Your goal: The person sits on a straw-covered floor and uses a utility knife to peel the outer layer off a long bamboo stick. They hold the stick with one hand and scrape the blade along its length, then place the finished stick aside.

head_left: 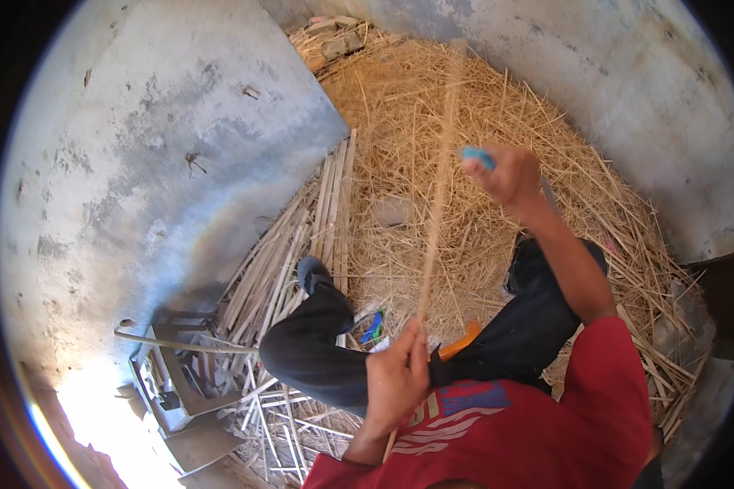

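My left hand (397, 375) is closed round the lower part of a long, thin bamboo strip (439, 204), in front of my red shirt. The strip rises away from me over the straw, and its far end is smeared by motion. Up and to the right, my right hand (510, 179) is closed on a blue-handled knife (477, 156). A grey, blade-like piece shows behind that wrist, partly hidden. The knife is apart from the strip. By my lap lies an orange, curved object (461, 341), its kind unclear.
Loose straw-like shavings (408, 106) cover the floor ahead and right. Long split strips (332, 204) lie in a pile at left, beside a worn wall (179, 122). A box-like frame (183, 375) stands at lower left. A blue scrap (373, 326) lies between my legs.
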Demonstrator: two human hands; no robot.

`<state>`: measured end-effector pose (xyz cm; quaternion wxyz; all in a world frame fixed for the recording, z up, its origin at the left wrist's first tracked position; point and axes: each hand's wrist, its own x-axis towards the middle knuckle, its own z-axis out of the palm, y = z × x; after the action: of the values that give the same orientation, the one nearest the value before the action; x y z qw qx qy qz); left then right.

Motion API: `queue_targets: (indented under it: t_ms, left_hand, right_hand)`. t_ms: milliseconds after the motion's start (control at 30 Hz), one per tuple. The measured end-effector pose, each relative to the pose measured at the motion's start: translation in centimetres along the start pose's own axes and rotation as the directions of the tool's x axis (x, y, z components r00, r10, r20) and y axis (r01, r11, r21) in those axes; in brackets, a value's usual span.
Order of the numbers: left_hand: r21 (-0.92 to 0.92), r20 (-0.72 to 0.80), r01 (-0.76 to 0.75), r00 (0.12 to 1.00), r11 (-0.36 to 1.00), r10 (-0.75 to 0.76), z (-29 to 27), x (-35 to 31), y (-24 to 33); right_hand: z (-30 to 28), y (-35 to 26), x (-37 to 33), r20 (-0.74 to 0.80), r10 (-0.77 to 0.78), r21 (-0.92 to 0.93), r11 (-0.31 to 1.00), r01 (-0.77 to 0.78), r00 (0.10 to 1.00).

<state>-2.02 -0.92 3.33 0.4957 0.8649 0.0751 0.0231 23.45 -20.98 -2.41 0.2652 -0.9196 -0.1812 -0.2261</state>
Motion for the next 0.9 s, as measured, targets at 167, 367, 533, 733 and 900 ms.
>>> queue_targets:
  t_ms: [167,367,533,733,900]
  left_hand:
    - [-0.096,0.000,0.097,0.995,0.991,-0.098,-0.4,1.7,-0.1]
    - [-0.485,0.195,0.291,0.955,0.825,-0.223,-0.9,1.8,0.6]
    - [-0.514,0.147,0.279,0.960,0.811,-0.237,-0.2,2.1,0.6]
    - [-0.518,0.181,0.302,0.953,0.800,-0.243,-0.4,1.6,0.4]
    - [-0.459,0.229,0.302,0.949,0.836,-0.217,-0.6,1.1,0.4]
  right_hand:
    - [-0.3,-7.5,-6.3,-0.010,-0.408,0.272,0.877,0.396,0.913]
    - [0.7,-6.7,-4.8,0.016,-0.357,0.184,0.919,0.348,0.934]
    - [0.7,-7.5,-5.5,-0.054,-0.387,0.232,0.892,0.389,0.920]
    - [0.7,-7.2,-5.7,0.024,-0.385,0.249,0.896,0.367,0.923]
    - [1.8,-5.2,-4.1,-0.086,-0.327,0.201,0.920,0.338,0.941]
